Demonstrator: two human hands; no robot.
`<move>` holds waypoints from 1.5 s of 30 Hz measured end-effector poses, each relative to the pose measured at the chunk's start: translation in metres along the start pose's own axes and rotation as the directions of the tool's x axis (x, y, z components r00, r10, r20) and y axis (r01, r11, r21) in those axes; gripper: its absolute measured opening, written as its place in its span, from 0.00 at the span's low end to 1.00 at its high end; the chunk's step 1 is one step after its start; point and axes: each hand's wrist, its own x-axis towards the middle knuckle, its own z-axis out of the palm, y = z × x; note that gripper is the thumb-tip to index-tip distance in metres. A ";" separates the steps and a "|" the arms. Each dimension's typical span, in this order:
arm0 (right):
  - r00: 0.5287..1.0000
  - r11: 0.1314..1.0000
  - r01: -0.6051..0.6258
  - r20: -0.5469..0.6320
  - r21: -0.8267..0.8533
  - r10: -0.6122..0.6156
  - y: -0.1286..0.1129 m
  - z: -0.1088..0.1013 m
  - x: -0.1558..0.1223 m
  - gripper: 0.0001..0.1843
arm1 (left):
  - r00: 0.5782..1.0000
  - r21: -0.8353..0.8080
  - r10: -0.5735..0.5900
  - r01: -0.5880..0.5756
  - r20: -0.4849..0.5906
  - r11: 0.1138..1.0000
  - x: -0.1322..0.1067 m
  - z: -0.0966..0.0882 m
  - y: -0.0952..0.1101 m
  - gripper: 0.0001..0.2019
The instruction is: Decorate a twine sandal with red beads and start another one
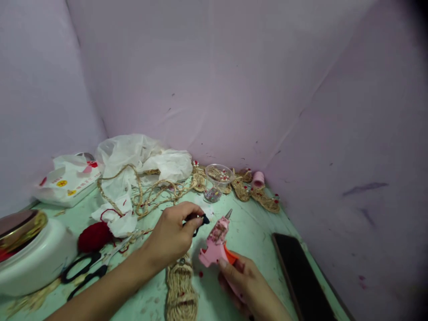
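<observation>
My right hand (247,281) is wrapped round a pink hot glue gun (214,252) with an orange trigger, its metal nozzle pointing up and away. To its left, my left hand (179,229) pinches a small black piece (204,219), perhaps ribbon, close to the nozzle but apart from it. Fingers hide part of that piece. Below my left hand lies a woven straw slipper-like piece (182,290) of coiled twine, its near end cut off by the frame. A tiny red bead (201,274) rests beside it.
Black-handled scissors (87,269), red yarn (95,237) and a white pot (40,258) sit left. Loose twine (140,196) and plastic bags (133,154) lie behind. Small woven slippers (264,199), a clear cup (219,174) and pink thread (258,179) stand by the wall; a phone (301,276) lies right.
</observation>
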 end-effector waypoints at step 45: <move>0.989 0.993 0.064 -0.129 -0.102 -0.077 0.023 -0.013 0.012 0.20 | 0.876 0.144 0.143 -0.232 0.460 0.962 0.024 0.055 -0.029 0.09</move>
